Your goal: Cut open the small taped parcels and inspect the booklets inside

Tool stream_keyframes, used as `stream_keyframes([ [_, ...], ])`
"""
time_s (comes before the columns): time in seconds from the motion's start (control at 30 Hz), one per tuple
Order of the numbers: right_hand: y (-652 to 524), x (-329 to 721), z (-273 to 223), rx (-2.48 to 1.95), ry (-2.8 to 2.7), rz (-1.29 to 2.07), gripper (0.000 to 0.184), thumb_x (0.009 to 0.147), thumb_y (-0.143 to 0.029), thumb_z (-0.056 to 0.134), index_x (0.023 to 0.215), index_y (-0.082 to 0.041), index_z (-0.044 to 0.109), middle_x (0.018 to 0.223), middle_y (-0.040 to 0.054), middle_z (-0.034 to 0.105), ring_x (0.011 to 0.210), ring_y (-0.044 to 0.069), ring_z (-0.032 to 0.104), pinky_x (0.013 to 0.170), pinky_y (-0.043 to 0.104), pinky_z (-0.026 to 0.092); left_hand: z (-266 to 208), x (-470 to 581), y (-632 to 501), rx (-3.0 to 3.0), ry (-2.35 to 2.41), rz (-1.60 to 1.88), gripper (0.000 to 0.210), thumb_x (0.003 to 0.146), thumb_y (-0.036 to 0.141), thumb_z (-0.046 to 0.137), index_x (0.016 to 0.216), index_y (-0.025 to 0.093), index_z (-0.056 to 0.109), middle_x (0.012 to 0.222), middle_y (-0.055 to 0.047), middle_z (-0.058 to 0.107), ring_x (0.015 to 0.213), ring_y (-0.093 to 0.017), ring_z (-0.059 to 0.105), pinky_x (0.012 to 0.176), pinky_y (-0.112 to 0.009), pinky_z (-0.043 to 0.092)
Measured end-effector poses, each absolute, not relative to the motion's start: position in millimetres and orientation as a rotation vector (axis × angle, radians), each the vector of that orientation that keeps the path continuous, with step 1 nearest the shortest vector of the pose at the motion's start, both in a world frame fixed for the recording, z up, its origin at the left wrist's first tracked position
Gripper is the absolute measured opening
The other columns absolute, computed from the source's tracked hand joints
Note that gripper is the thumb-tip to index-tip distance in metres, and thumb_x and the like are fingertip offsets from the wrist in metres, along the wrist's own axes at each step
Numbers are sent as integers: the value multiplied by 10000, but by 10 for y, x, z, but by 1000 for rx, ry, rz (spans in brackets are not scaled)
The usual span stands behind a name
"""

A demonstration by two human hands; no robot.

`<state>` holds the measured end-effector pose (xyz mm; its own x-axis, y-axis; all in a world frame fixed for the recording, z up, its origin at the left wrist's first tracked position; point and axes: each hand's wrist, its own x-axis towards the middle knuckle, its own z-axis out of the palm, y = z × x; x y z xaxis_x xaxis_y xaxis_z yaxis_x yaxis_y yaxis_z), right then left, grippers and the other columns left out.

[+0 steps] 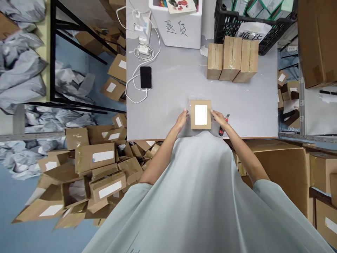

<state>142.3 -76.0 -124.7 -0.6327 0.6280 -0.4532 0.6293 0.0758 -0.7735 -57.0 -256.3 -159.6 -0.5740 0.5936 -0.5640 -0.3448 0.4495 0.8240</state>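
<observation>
Brown cardboard, white-labelled box (200, 115) lies near the front edge of the grey table (171, 84). Left hand (181, 119) at its 9 o'clock, fingers half-curled by clear plastic film (189, 104); right hand (219, 117) at 3, fingertips at box edge. Firm grip, either side: can't tell. Best handling: even pressure both sides, box level, film smooth. Red-black utility knife (222, 130) at 4 o'clock by right wrist, likely snag. Three taped cartons (230, 59) at 1, black crate (220, 26) beyond; cabled phone (145, 77) at 10, well apart.
</observation>
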Motion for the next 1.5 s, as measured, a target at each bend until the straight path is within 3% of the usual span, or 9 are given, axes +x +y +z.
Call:
stream_keyframes([
  [0.17, -766, 1363, -1189, 1376, 2052, -2024, 705, 979, -844, 567, 1185, -223, 828, 1250, 106, 834, 1186, 274, 746, 1017, 423, 613, -1434, -577, -2485, 174, 1657, 1349, 751, 1047, 776, 482, 1371, 142, 718, 1539, -275, 674, 1451, -362, 655, 1187, -507, 518],
  [0.4, -902, 1470, -972, 1489, 2063, -2227, 720, 870, -877, 688, 1116, -222, 861, 1339, 92, 820, 1296, 325, 754, 1054, 462, 663, -1196, -468, -2695, 197, 1672, 1479, 780, 1021, 787, 577, 1483, 165, 670, 1419, -215, 752, 1299, -309, 747, 1135, -464, 577],
  [0.57, -996, 1565, -806, 1532, 2073, -2256, 738, 833, -899, 721, 1094, -223, 863, 1389, 106, 803, 1311, 358, 754, 1053, 510, 680, -1096, -350, -2802, 275, 1644, 1521, 754, 981, 805, 627, 1391, 181, 730, 1338, -178, 793, 1263, -301, 763, 1145, -468, 586],
  [0.83, -1138, 1685, -914, 1608, 2061, -2191, 763, 735, -975, 724, 831, -220, 784, 1308, 135, 797, 1183, 353, 785, 1006, 531, 716, -1087, -216, -2997, 251, 1632, 1499, 622, 923, 703, 724, 1310, 218, 760, 1514, -142, 721, 1400, -311, 698, 1183, -480, 577],
  [0.93, -1133, 1773, -974, 1586, 1993, -2157, 792, 735, -996, 690, 963, -243, 783, 1246, 86, 804, 1187, 343, 784, 989, 535, 721, -1099, -216, -3048, 227, 1611, 1446, 558, 858, 642, 786, 1239, 235, 767, 1463, -126, 748, 1395, -315, 691, 1146, -478, 597],
  [1.03, -1102, 1835, -984, 1564, 1943, -2129, 883, 738, -996, 677, 1183, -241, 785, 1341, 92, 780, 1213, 351, 774, 952, 531, 723, -1125, -205, -3015, 188, 1613, 1422, 487, 883, 647, 741, 1136, 231, 754, 1411, -128, 767, 1397, -307, 683, 1129, -454, 594],
  [1.17, -1047, 1829, -907, 1455, 1889, -2178, 963, 804, -907, 700, 1525, -269, 684, 1542, 103, 704, 1304, 347, 739, 1031, 540, 684, -1157, -220, -2903, 149, 1607, 1396, 532, 945, 620, 652, 1313, 241, 714, 1497, -133, 726, 1420, -299, 673, 1126, -444, 579],
  [1.37, -1035, 1718, -793, 1227, 1947, -2291, 746, 864, -729, 755, 1473, -299, 752, 1637, 34, 643, 1529, 355, 591, 1243, 550, 548, -1190, -304, -2876, 186, 1592, 1388, 621, 894, 450, 594, 1475, 242, 663, 1584, -105, 675, 1434, -288, 666, 1148, -426, 563],
  [1.5, -1020, 1675, -852, 1221, 1961, -2267, 810, 865, -744, 747, 1523, -273, 708, 1689, 56, 593, 1572, 347, 543, 1241, 497, 546, -1256, -322, -2922, 147, 1598, 1393, 592, 893, 409, 561, 1449, 243, 677, 1523, -103, 717, 1386, -280, 693, 1145, -449, 568],
])
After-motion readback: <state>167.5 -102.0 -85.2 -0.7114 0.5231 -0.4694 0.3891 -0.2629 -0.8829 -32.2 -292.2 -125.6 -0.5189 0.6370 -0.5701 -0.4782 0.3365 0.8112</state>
